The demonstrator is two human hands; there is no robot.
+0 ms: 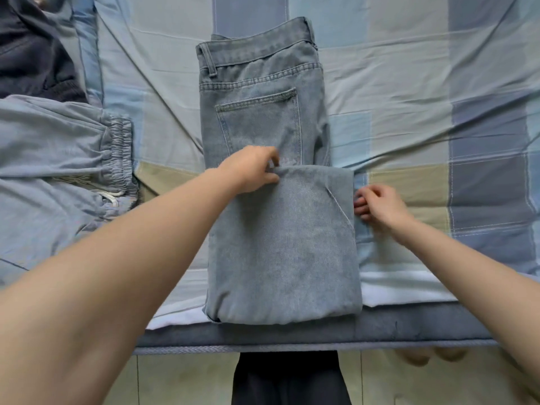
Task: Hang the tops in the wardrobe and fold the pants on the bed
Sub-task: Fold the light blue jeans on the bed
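Note:
Light blue jeans (263,118) lie lengthwise on the bed, waistband at the far end, back pocket facing up. Their legs are doubled back over the thighs, and the folded end (283,244) reaches the bed's near edge. My left hand (252,169) pinches the hem edge of the folded legs at its top left corner. My right hand (377,204) rests on the sheet just right of the fold, fingers curled against its side edge; I cannot tell whether it grips any denim.
The bed wears a blue, grey and beige checked sheet (438,97). Pale blue pants with an elastic waistband (58,171) lie at the left. A dark navy garment (32,54) sits in the far left corner. The mattress edge (292,334) runs along the front.

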